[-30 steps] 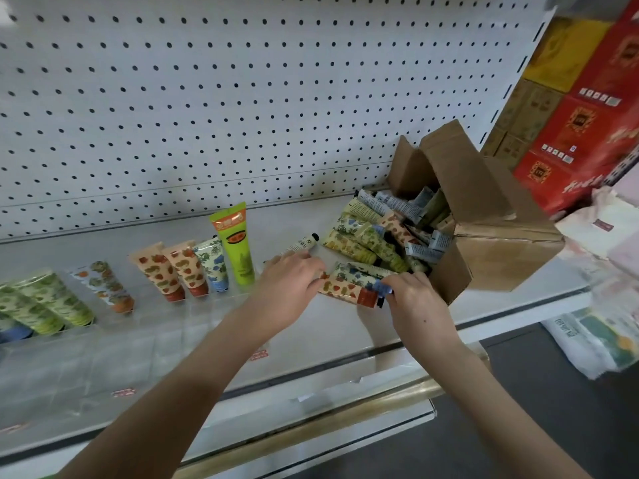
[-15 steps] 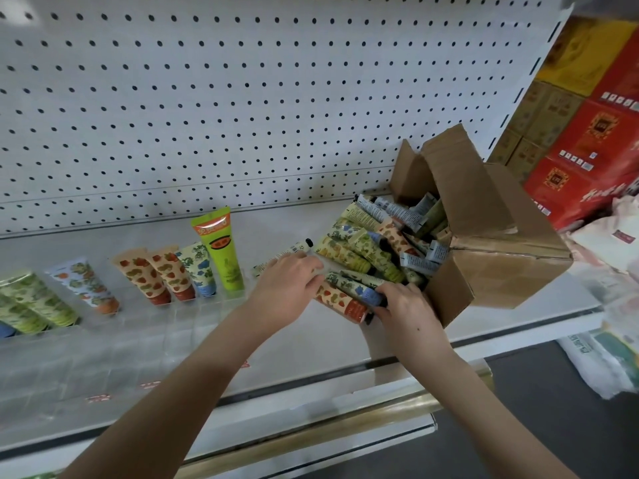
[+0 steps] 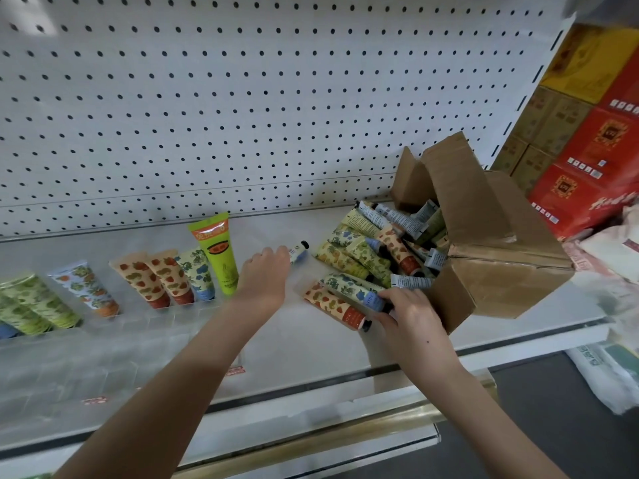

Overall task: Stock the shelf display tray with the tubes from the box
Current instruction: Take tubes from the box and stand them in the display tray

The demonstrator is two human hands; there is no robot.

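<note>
Lettering is scarce and mostly blurred. The tall green tube [image 3: 214, 254] carries an orange band with pale characters that cannot be read. The red tube [image 3: 332, 304] has dark letters near its cap, seemingly ending "ING". The red cartons [image 3: 594, 167] beyond the right end of the shelf [image 3: 311, 347] show white characters and gold emblems, too small to make out. Two small red stickers [image 3: 237, 370] at the shelf's front edge are illegible.

The box [image 3: 491, 236] lies on its side at the shelf's right end, with its mouth facing left, and a heap of tubes [image 3: 363, 250] spills from it onto the shelf. The clear tray [image 3: 103, 344] runs along the front left of the shelf. In its back row patterned tubes lean cap down, with the green tube at the right end of the row.

The left hand [image 3: 266, 274] is near the middle of the shelf, between the tray and the heap. Its fingers are curled round a small tube [image 3: 299, 250], whose black cap and blue-white end poke out past the knuckles towards the pegboard [image 3: 242, 98].

The right hand [image 3: 411, 319] is at the box's mouth, near the shelf's front edge. Its fingers are curled onto the cap end of a blue tube [image 3: 356, 290], which lies across the red tube. The red tube's black cap touches the hand's lower fingers, but whether that tube is also gripped cannot be told.
</note>
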